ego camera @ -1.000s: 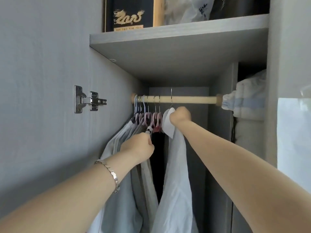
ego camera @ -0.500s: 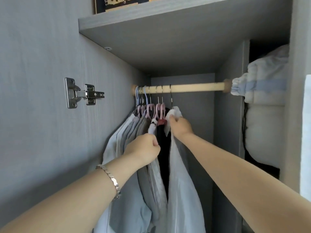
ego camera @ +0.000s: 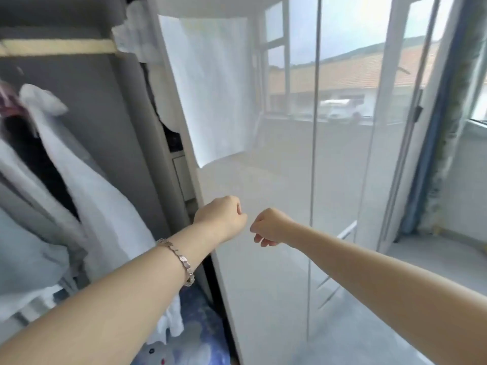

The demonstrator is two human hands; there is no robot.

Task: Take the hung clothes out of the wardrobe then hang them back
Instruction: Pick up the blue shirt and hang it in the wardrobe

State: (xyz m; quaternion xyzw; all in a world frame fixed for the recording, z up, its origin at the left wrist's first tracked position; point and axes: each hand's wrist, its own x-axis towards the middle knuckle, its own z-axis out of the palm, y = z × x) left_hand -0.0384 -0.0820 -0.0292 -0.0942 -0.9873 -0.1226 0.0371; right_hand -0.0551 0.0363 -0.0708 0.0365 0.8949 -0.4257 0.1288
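Head view, frame blurred by motion.

- Both hands were held up side by side in front of the pale door panel [ego camera: 250, 299], outside the wardrobe [ego camera: 118, 122].
- Left hand [ego camera: 220, 219]: fingers curled into a fist, back of hand to the camera, nothing visible in it. Bracelet [ego camera: 179, 259] on that wrist.
- Right hand [ego camera: 268, 227]: fingers also curled under, nothing visible in it. The two fists were near each other but apart.
- Hung clothes: all to the left of both hands, inside the wardrobe. The white garment [ego camera: 87, 185] hung rightmost of the row, with grey clothes [ego camera: 23, 254] further left and a dark gap between them. The hanger tops were too blurred to read.
- Rod [ego camera: 58, 46]: ran left to right across the upper left corner, well above and to the left of the hands.
- Long axis of the white garment: downward from the rod, slanting in this view toward the left forearm, which crossed in front of its lower part.

Judgement: the left hand was nearer the clothes. Any reach for a hanger would go up and left, back into the wardrobe. The right hand would have to cross further.
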